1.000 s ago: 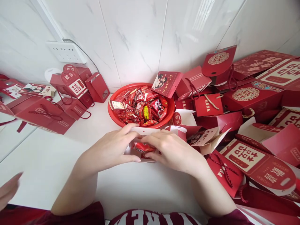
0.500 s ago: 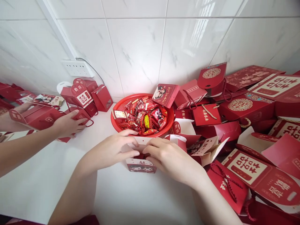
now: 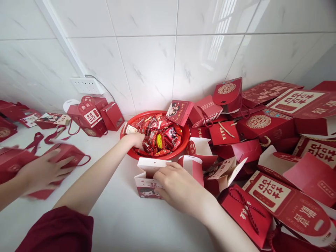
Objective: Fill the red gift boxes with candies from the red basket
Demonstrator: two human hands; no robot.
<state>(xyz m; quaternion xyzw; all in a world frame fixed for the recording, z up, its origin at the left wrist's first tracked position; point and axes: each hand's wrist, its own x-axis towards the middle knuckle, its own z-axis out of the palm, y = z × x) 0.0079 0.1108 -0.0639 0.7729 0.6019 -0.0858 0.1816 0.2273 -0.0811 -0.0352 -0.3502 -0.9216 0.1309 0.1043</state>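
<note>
My left hand (image 3: 135, 140) reaches into the red plastic basket (image 3: 187, 141), at the left side of a heap of red-wrapped candies (image 3: 160, 136). Its fingers are hidden in the candies, so I cannot see whether they hold any. With my right hand (image 3: 174, 182) I grip the right side of a small candy box (image 3: 148, 192), fingers over the rim and thumb at the front. This box stands upright on the white table in front of the basket. Its top is open, with a pale inside and a printed cartoon figure on the front.
Many red gift boxes (image 3: 270, 120) with cord handles are piled on the right. At the left, another person's hand (image 3: 42, 173) rests on a red box (image 3: 68, 155). More boxes (image 3: 91, 115) stand by the wall, below a socket strip (image 3: 86, 85).
My left hand has left the candy box and moved into the basket. My right hand stays at the box. The other person's hand and red boxes have shifted towards the lower left.
</note>
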